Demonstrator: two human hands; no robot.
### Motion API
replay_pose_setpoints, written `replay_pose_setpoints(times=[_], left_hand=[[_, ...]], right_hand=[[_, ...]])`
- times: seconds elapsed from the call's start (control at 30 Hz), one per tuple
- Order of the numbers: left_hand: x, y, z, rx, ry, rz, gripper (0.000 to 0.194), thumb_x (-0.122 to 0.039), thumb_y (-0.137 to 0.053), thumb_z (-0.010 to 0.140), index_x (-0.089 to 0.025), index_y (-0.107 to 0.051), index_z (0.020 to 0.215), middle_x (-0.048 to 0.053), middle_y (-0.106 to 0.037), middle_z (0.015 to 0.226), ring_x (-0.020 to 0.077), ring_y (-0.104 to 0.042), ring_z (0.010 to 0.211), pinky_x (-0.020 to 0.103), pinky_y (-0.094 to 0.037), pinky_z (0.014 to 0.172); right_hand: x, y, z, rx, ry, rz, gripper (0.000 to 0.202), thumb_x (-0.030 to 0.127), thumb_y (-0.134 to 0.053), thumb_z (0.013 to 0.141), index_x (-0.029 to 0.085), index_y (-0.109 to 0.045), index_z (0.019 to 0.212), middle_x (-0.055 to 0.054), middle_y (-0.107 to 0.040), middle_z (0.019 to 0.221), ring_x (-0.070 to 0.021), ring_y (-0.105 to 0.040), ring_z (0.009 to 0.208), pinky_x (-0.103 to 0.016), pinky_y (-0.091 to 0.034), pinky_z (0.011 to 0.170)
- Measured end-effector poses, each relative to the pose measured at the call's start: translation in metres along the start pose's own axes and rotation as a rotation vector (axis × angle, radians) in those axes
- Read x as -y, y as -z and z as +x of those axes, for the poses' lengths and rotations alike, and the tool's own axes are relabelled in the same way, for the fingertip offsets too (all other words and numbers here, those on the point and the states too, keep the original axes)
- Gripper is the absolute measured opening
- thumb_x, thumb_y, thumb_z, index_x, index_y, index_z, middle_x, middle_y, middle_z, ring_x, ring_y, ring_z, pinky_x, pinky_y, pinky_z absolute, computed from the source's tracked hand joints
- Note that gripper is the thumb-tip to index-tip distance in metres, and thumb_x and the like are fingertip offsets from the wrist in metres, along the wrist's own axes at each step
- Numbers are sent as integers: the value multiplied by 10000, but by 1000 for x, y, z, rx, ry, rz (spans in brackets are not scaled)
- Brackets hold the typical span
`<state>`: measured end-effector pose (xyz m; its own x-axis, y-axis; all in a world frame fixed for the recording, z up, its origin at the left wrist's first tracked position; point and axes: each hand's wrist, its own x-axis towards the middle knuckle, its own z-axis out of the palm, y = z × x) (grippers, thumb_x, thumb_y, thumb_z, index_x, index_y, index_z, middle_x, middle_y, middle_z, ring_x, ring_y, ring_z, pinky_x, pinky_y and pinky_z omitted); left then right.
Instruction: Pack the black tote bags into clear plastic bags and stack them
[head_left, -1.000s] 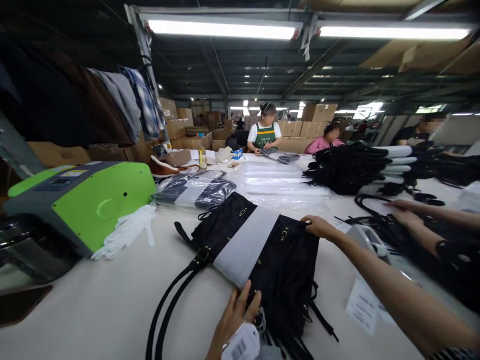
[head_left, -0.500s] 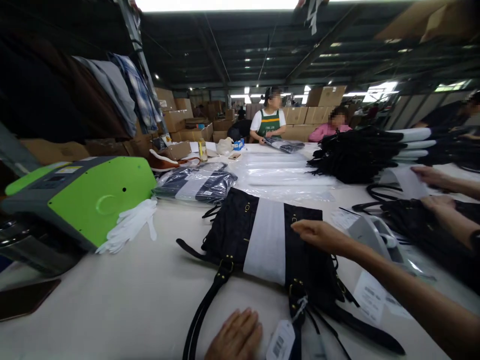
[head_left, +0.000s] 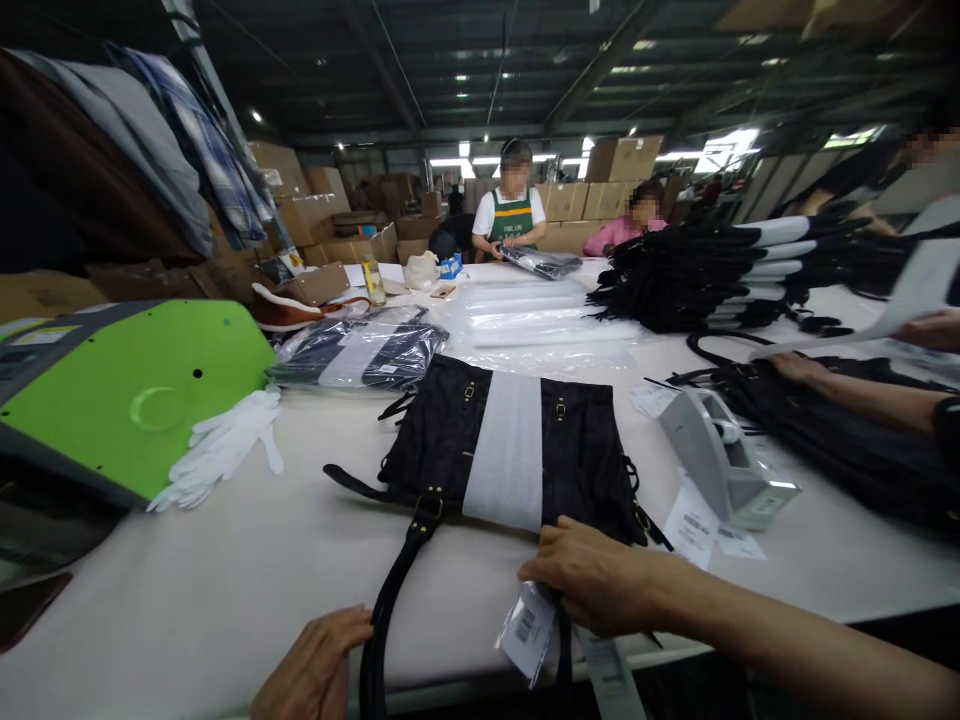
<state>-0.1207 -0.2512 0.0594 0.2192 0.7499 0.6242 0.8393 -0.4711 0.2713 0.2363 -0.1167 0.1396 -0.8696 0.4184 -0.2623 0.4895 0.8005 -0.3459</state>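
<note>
Head view: on the desk (head_left: 225, 590), the black bag (head_left: 585, 470) is already crossed by a white band (head_left: 504, 450) but not sleeved like the wrapped bag (head_left: 356, 350) beyond. One handle (head_left: 395, 575) is touched by the left hand (head_left: 315, 665), grip unclear; the other handle (head_left: 564, 652) is held by the right hand (head_left: 604, 580).

Only word I can sorta make out is something like "OMLUN" in white caps on the green apron (head_left: 514, 222) up around 12 o'clock (don't quote me on the spelling), with a line under it too blurry to read. The white tag (head_left: 527, 632) at 6 o'clock has a barcode, digits illegible. Same deal with the paper labels (head_left: 690, 525) near 4 o'clock. The sticker (head_left: 41, 336) on the green machine (head_left: 150, 390) at 9 o'clock? Way too small.
</note>
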Motion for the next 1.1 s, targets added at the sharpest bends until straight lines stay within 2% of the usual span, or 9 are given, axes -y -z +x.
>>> replay_pose_setpoints(times=[0.2,0.3,0.4,0.5,0.6,0.73,0.83,0.97,1.1], left_hand=[[-25,-22,21,32,-11,-134,339,-18,-504,873,-265,-634,1065,18,-752,1008,151,-714,981,247,-592,854],[-45,-44,42,126,42,-205,304,-62,-471,911,-257,-627,1085,34,-734,1066,150,-696,1029,259,-582,887],[-69,-78,64,292,16,-202,347,-148,-548,899,-235,-599,1231,73,-696,1224,213,-638,1177,370,-551,1001],[-90,-110,78,473,10,-176,577,-191,-671,801,-186,-527,1359,128,-595,1399,312,-517,1331,546,-449,1106],[-104,-125,86,604,5,-235,572,-130,-675,740,-207,-565,1296,115,-532,1469,324,-439,1395,610,-339,1164],[-111,-125,90,635,83,-331,281,-66,-604,741,-222,-630,974,66,-582,1407,280,-454,1379,574,-296,1194],[-110,-125,87,627,104,-339,318,-78,-601,729,-212,-622,1017,84,-589,1389,283,-460,1369,573,-286,1197],[-107,-127,83,633,54,-302,598,-138,-622,734,-216,-529,1320,120,-507,1480,316,-394,1420,621,-266,1188],[-110,-126,86,643,64,-301,424,-104,-610,675,-236,-615,1077,85,-527,1462,317,-369,1431,608,-247,1195]], right_hand=[[5,5,18,97,-163,138,348,230,-692,692,221,-701,1040,-52,-706,857,-233,-655,761,-293,-451,659],[-3,19,17,-42,-173,303,285,258,-682,747,215,-716,1027,-22,-712,882,-185,-644,765,-249,-430,663],[-13,35,-7,-199,-205,454,172,172,-589,787,195,-729,885,10,-691,806,-134,-611,713,-209,-406,637],[-11,33,-47,-137,-449,479,130,196,-596,773,189,-691,685,22,-618,596,-124,-547,552,-217,-343,533],[3,-10,-74,-85,-694,376,115,310,-707,718,200,-685,694,-14,-642,609,-181,-581,576,-254,-344,541],[22,-93,-71,-337,-818,333,310,327,-721,701,237,-637,986,-62,-702,931,-258,-648,831,-314,-442,724],[26,-125,-62,-516,-914,438,204,319,-674,716,257,-557,871,-17,-658,869,-219,-609,774,-309,-435,708],[15,-113,-70,-671,-885,822,203,309,-640,708,220,-459,680,18,-548,685,-162,-531,676,-265,-381,623],[5,-70,-86,-735,-738,1299,344,414,-745,689,212,-553,890,83,-452,594,-104,-442,541,-223,-305,525]])
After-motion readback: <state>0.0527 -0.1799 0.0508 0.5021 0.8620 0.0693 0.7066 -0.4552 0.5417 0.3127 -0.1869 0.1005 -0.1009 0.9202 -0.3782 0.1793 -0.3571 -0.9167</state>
